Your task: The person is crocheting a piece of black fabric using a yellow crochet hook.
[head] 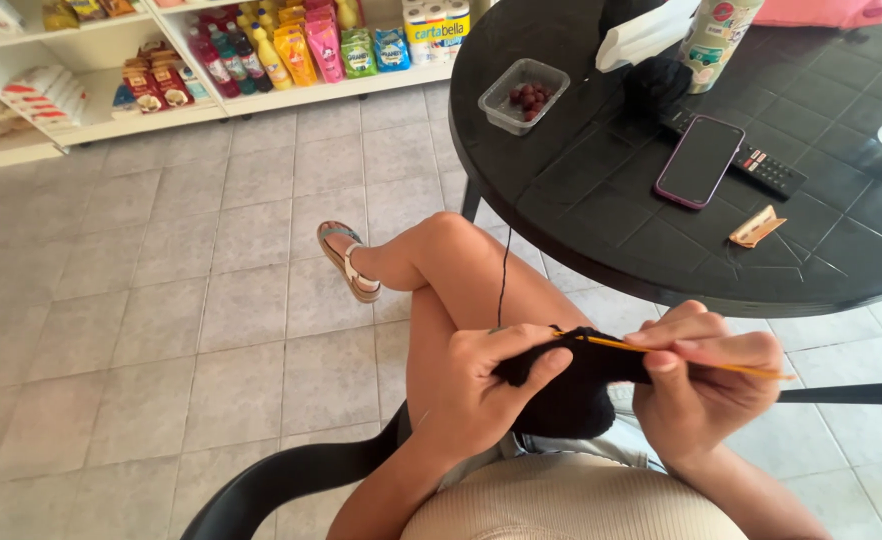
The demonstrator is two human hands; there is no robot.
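Left hand (pixel 481 385) pinches black knitting (pixel 571 385), right hand (pixel 706 385) grips needle (pixel 701 362) beside round black table (pixel 661 240).

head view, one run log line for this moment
left hand: grips black crochet piece | right hand: holds yellow hook in the piece | black yarn: up to table

Round black table (pixel 601 240) crowds the front right; open floor (pixel 161 330) lies left
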